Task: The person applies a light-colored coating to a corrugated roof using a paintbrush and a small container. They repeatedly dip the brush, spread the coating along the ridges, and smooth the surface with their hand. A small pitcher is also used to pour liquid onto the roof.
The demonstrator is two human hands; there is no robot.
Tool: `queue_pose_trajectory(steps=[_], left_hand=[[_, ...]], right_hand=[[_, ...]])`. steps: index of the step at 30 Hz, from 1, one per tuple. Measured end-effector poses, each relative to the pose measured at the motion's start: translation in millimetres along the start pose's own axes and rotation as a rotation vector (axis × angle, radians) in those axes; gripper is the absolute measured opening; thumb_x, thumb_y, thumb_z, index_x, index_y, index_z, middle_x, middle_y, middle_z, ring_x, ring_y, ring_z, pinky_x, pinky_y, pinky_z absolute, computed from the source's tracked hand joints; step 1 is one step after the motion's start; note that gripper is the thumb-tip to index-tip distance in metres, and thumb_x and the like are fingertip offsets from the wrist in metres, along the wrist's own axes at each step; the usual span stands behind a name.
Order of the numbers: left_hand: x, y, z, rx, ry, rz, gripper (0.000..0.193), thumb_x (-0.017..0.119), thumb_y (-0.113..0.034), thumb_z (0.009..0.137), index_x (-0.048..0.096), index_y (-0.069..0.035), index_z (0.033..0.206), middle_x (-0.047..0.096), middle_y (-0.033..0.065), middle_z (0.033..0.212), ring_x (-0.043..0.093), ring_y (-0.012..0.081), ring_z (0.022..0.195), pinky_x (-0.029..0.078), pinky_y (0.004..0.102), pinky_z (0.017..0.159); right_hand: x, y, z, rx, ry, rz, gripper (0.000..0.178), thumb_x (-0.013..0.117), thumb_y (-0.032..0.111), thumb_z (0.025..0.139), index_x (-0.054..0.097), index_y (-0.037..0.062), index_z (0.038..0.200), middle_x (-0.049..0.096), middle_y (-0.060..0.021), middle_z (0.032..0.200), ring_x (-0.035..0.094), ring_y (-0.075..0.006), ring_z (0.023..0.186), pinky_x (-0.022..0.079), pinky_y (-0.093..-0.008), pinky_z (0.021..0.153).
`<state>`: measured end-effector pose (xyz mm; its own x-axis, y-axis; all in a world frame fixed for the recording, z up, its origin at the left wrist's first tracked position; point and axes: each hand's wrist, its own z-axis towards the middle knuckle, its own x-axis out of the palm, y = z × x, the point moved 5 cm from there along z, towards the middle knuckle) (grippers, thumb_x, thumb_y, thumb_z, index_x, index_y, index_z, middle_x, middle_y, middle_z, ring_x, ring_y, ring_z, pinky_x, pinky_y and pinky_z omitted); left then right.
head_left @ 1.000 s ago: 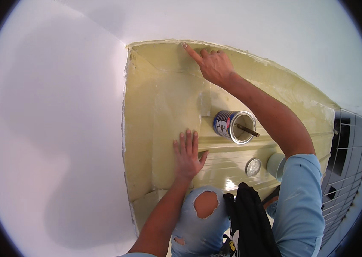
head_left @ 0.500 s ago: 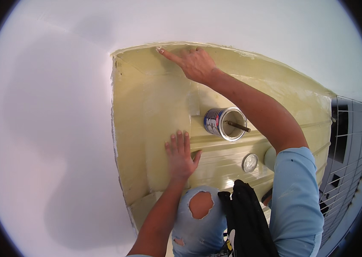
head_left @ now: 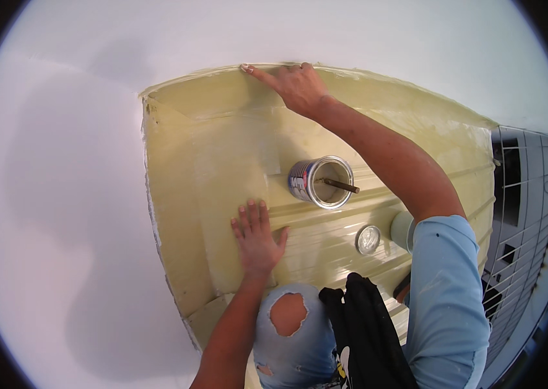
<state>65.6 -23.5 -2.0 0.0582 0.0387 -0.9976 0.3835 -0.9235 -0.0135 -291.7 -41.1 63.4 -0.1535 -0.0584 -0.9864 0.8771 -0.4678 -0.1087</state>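
Note:
My right hand point(head_left: 300, 89) reaches to the far edge of the yellowish ribbed panel point(head_left: 190, 149). Its index finger is stretched out, the tip smeared with white paste and touching the seam point(head_left: 225, 70) where panel meets white wall. The other fingers are bent, and I see nothing held. My left hand point(head_left: 258, 241) lies flat on the panel, fingers spread. Between my arms stands an opened metal can point(head_left: 301, 179), tilted in view, with a dark stick point(head_left: 341, 186) leaning in it.
A round silver lid point(head_left: 368, 240) lies near the can, beside a pale container point(head_left: 402, 230) partly hidden by my sleeve. White walls point(head_left: 73, 194) border the panel at left and far side. Wire grating point(head_left: 526, 214) runs along the right. My knee in torn jeans point(head_left: 296, 350) is close below.
My right fingertip stays on the seam, slightly nearer the wall edge. The view has shifted, so the can, lid and left hand appear further left. More of the pale container shows.

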Motion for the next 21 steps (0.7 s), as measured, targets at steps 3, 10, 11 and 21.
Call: queue_pose_trajectory(steps=[3, 10, 11, 21], left_hand=[[1, 0, -1, -0.005, 0.004, 0.009, 0.094, 0.061, -0.062, 0.096, 0.032, -0.007, 0.166, 0.021, 0.019, 0.174, 0.019, 0.0416, 0.16, 0.015, 0.0648, 0.128], [1, -1, -1, -0.001, -0.008, 0.002, 0.095, 0.063, -0.061, 0.095, 0.031, -0.007, 0.166, 0.021, 0.019, 0.175, 0.019, 0.0415, 0.161, 0.015, 0.0651, 0.128], [1, -1, -1, -0.003, -0.007, 0.007, 0.095, 0.063, -0.061, 0.095, 0.031, -0.007, 0.166, 0.021, 0.0191, 0.175, 0.019, 0.0416, 0.161, 0.015, 0.0652, 0.128], [2, -2, -1, 0.017, -0.024, 0.031, 0.099, 0.066, -0.061, 0.094, 0.029, -0.006, 0.167, 0.021, 0.0194, 0.175, 0.019, 0.0426, 0.16, 0.014, 0.0652, 0.128]], right_hand=[[13, -13, -16, 0.018, -0.013, -0.031, 0.097, 0.06, 0.006, 0.097, 0.009, 0.042, 0.17, 0.071, -0.007, 0.092, 0.07, -0.0243, 0.079, 0.051, -0.0396, 0.072], [32, -48, -64, 0.071, 0.123, -0.057, 0.096, 0.062, 0.008, 0.096, 0.009, 0.0418, 0.17, 0.07, -0.0085, 0.098, 0.069, -0.0256, 0.078, 0.051, -0.0403, 0.075], [33, -51, -67, 0.081, 0.15, -0.052, 0.096, 0.062, 0.008, 0.096, 0.009, 0.0416, 0.17, 0.07, -0.0085, 0.098, 0.069, -0.0257, 0.078, 0.051, -0.0403, 0.076], [35, -47, -44, 0.047, -0.096, -0.053, 0.095, 0.06, 0.008, 0.097, 0.009, 0.0415, 0.17, 0.071, -0.0067, 0.096, 0.069, -0.0259, 0.083, 0.051, -0.0394, 0.08]])
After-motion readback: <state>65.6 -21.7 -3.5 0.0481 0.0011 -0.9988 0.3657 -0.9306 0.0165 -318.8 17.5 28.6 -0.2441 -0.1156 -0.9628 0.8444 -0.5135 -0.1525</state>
